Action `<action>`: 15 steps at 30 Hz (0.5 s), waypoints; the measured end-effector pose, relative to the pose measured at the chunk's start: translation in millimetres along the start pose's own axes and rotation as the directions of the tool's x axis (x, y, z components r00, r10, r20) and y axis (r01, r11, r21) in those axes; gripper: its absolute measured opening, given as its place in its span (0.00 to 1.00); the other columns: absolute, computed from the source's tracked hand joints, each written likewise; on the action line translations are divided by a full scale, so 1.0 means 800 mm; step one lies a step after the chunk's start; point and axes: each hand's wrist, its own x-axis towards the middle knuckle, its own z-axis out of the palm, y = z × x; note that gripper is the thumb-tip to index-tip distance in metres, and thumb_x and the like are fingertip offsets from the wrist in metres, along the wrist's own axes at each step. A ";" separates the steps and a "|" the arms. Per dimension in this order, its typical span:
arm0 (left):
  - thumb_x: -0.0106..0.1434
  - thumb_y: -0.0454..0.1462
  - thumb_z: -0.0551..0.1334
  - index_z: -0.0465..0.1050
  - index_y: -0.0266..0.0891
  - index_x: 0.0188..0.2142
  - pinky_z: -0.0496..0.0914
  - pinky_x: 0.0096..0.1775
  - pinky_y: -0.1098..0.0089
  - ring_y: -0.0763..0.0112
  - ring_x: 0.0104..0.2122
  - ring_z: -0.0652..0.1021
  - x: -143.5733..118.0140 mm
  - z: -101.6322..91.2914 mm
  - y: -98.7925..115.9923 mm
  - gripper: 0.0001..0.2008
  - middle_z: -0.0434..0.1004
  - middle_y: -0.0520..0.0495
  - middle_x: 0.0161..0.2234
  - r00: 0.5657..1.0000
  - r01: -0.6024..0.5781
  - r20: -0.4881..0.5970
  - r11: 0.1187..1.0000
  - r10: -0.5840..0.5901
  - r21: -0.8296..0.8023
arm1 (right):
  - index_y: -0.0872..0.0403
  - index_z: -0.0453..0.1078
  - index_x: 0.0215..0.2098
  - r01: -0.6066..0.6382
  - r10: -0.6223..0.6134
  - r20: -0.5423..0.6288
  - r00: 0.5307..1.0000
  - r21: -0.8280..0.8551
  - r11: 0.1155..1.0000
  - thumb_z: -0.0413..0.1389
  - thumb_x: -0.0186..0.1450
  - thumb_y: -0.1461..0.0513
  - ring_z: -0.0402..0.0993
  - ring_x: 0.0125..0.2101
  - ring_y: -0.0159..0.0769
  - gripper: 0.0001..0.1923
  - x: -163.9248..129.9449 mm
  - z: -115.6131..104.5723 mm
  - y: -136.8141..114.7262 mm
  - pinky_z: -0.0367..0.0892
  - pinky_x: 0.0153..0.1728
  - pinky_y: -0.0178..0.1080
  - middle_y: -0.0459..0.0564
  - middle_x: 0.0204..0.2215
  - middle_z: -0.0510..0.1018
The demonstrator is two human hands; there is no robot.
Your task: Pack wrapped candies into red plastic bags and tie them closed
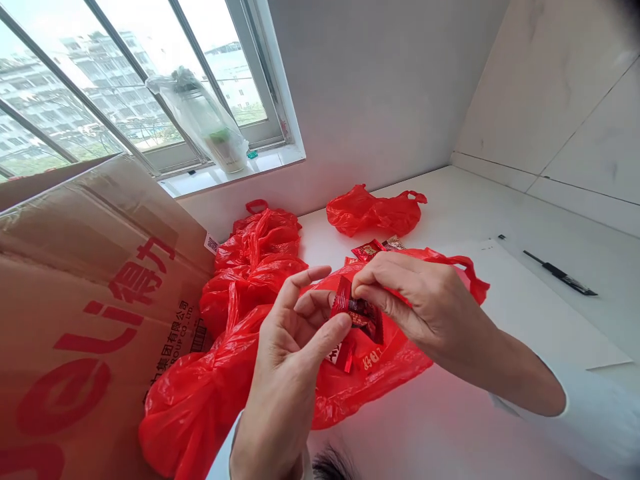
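Packet (369, 323), small, glossy, dark-red, crimp-edged, pinched by left hand (295, 337); right hand (425, 300) pinches upper edge. I'd use light, steady pressure, hands above crinkled red plastic bag (395, 370).

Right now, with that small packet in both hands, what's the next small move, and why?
I'd probably hold the left hand steady and tug lightly with the right hand: both grip the small packet, the right pinching its upper edge, which seems to suit a gentle pull. Whether it is torn, I can't tell.
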 end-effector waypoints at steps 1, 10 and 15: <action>0.57 0.32 0.66 0.71 0.42 0.48 0.74 0.30 0.76 0.72 0.31 0.78 0.001 0.001 0.000 0.19 0.76 0.49 0.33 1.000 0.019 0.003 1.000 -0.018 -0.019 | 0.54 0.67 0.31 -0.020 0.020 0.010 1.000 0.033 0.999 0.49 0.71 0.66 0.66 0.26 0.27 0.11 0.002 -0.002 0.000 0.62 0.28 0.31 0.44 0.27 0.73; 0.59 0.30 0.65 0.76 0.46 0.45 0.73 0.33 0.84 0.77 0.35 0.78 0.002 0.000 -0.004 0.14 0.77 0.52 0.39 0.999 0.032 0.045 0.990 -0.026 -0.136 | 0.52 0.71 0.39 0.038 -0.038 0.009 0.999 -0.001 0.999 0.60 0.63 0.64 0.73 0.33 0.29 0.05 0.000 -0.011 0.004 0.68 0.35 0.30 0.43 0.34 0.78; 0.59 0.30 0.65 0.75 0.46 0.45 0.71 0.28 0.86 0.79 0.32 0.76 -0.001 0.007 -0.007 0.14 0.75 0.54 0.34 1.000 -0.029 -0.001 0.994 0.030 -0.104 | 0.56 0.73 0.37 0.164 -0.173 -0.073 0.982 -0.112 0.980 0.56 0.66 0.67 0.77 0.38 0.34 0.04 -0.005 -0.003 0.005 0.71 0.40 0.35 0.48 0.36 0.81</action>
